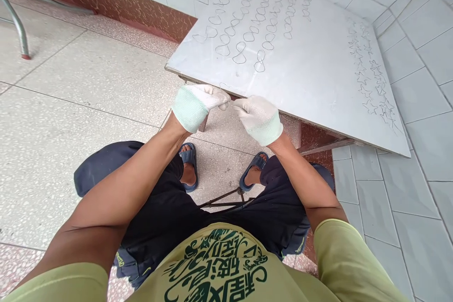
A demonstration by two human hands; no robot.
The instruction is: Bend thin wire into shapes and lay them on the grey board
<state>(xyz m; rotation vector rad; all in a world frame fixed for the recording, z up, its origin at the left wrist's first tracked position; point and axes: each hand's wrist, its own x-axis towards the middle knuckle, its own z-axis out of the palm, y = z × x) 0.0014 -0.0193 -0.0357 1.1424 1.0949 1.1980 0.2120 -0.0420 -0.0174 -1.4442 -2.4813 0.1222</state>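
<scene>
My left hand (207,99), in a white glove with a pale green cuff, pinches a thin wire (222,86) just in front of the table's near edge. A bent bit of that wire rises above the fingertips. Close beside it, my gloved right hand (254,112) is closed too, its thumb and fingers pressed together at the wire by the left fingertips. The wire's full shape is hidden by the gloves. Beyond my hands, rows of bent wire loops (260,60), some heart-like, lie on the white tabletop (311,75).
Several star-shaped wires (370,106) lie along the tabletop's right side. Tiled walls (406,61) border the table at the back and right. A metal chair leg (17,33) stands at the far left. My slippered feet (191,167) rest on the speckled floor (71,94).
</scene>
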